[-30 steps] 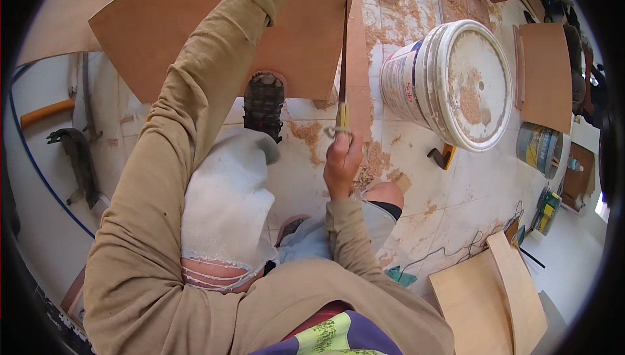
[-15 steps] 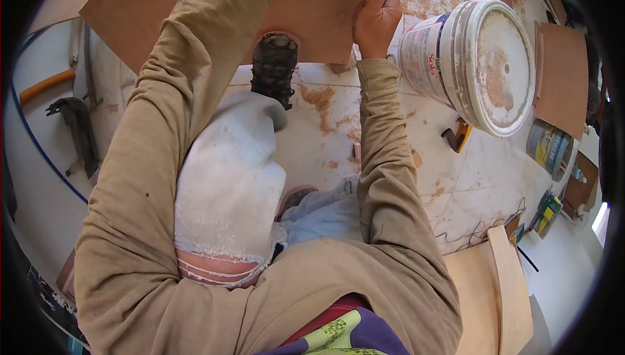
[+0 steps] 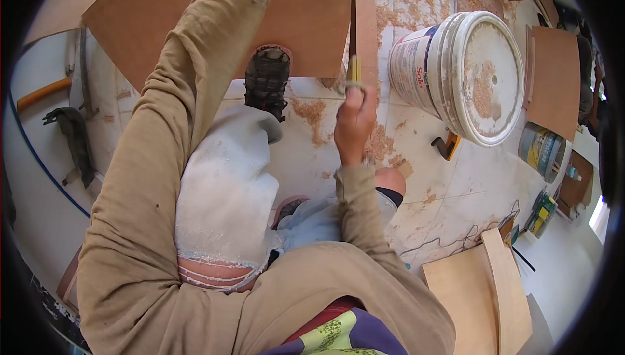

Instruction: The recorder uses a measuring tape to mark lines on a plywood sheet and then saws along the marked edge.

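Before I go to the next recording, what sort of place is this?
Probably a woodworking area, perhaps makeshift: a large brown panel, what look like wood shavings scattered on the pale floor, and an orange-handled tool at the left.

Place: woodworking area | wood shavings (image 3: 311,114) on tiled floor (image 3: 426,215) | brown sheet (image 3: 312,13), pale boards (image 3: 459,290)

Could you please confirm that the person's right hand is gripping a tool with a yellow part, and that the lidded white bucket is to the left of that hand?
Not quite: the lidded white bucket is to the right of the right hand, as the head view shows. That hand is indeed gripping a tool with a yellow part.
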`<state>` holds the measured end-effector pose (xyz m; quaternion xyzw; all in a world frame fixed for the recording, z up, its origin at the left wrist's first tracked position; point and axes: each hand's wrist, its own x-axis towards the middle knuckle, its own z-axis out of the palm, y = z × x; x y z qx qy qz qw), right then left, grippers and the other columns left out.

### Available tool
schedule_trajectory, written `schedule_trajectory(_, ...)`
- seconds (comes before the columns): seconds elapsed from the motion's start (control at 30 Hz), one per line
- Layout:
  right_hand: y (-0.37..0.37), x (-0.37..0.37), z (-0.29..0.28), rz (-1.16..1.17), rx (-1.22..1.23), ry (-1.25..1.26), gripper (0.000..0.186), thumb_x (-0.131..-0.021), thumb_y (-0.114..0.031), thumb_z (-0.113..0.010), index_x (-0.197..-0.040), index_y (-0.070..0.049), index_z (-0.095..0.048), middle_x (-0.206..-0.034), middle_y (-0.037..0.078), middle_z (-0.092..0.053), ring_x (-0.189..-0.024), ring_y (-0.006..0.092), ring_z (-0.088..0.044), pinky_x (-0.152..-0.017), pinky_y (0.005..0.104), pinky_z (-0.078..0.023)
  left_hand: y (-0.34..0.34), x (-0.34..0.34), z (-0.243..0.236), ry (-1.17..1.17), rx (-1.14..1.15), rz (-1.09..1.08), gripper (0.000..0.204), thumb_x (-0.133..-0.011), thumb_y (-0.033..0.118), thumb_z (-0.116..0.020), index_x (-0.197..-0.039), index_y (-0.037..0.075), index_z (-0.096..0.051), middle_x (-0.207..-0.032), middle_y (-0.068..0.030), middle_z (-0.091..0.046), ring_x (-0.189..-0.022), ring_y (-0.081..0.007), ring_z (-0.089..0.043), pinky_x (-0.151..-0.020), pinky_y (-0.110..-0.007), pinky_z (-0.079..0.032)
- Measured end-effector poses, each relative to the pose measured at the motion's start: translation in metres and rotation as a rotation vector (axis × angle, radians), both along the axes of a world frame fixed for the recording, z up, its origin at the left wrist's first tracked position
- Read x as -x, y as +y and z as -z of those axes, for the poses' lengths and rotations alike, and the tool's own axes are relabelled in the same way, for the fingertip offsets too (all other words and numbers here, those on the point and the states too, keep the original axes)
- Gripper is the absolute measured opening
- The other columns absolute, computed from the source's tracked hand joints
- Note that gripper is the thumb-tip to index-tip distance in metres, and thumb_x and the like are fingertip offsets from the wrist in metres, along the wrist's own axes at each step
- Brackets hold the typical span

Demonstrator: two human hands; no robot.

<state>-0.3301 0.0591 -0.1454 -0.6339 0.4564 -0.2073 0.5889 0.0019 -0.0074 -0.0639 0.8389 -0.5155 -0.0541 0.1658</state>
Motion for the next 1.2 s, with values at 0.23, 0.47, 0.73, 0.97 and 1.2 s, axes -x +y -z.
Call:
schedule_trajectory(0.23, -0.073, -0.092, 0.057, -0.106, 0.226, -0.232, 0.035, -0.101, -0.03, -0.054, -0.115, 0.0, -0.063, -0.079, 0.016, -0.066, -0.06, 0.0159, -0.055, -0.055, 0.0345, -0.046, 0.003, 0.003, -0.002, -0.006, -0.047, -0.022, 0.054, -0.067, 0.039, -0.076, -0.11, 0.007, -0.074, -0.108, -0.0182, -0.072, -0.107, -0.0338, -0.068, -0.091, -0.043, -0.053)
schedule_trajectory(0.47, 0.007, 0.028, 0.01, -0.082, 0.192, -0.23, 0.028, -0.101, -0.018, -0.05, -0.119, -0.001, -0.063, -0.098, 0.009, -0.071, -0.067, 0.0065, -0.054, -0.06, 0.0253, -0.044, 0.003, -0.009, 0.007, -0.012, -0.012, -0.01, 0.057, -0.066, 0.04, -0.076, -0.112, 0.008, -0.073, -0.109, -0.0181, -0.072, -0.107, -0.0338, -0.068, -0.092, -0.043, -0.053)
schedule_trajectory(0.73, -0.072, -0.093, 0.06, -0.096, 0.485, -0.364, 0.034, -0.102, -0.03, -0.053, -0.111, 0.001, -0.062, -0.074, 0.021, -0.066, -0.061, 0.0275, -0.063, -0.058, 0.0389, -0.048, 0.002, -0.002, 0.0, -0.005, -0.068, -0.028, 0.059, -0.066, 0.042, -0.077, -0.114, 0.008, -0.072, -0.111, -0.0179, -0.072, -0.108, -0.0339, -0.068, -0.093, -0.043, -0.053)
schedule_trajectory(0.97, 0.012, 0.029, 0.011, -0.018, 0.055, -0.074, 0.034, -0.101, -0.022, -0.053, -0.123, 0.003, -0.057, -0.098, 0.011, -0.071, -0.072, 0.0096, -0.059, -0.067, 0.0266, -0.05, 0.001, -0.011, 0.01, 0.003, 0.034, 0.015, 0.059, -0.065, 0.041, -0.077, -0.115, 0.009, -0.072, -0.111, -0.0176, -0.072, -0.108, -0.034, -0.068, -0.092, -0.043, -0.053)
schedule_trajectory(1.2, -0.078, -0.109, 0.038, -0.078, 0.383, -0.33, 0.037, -0.103, -0.034, -0.053, -0.108, 0.001, -0.062, -0.072, 0.004, -0.054, -0.063, 0.011, -0.048, -0.058, 0.0305, -0.041, 0.0, 0.003, -0.007, -0.003, -0.053, -0.026, 0.06, -0.064, 0.041, -0.078, -0.114, 0.009, -0.072, -0.112, -0.0162, -0.072, -0.11, -0.032, -0.067, -0.092, -0.043, -0.053)
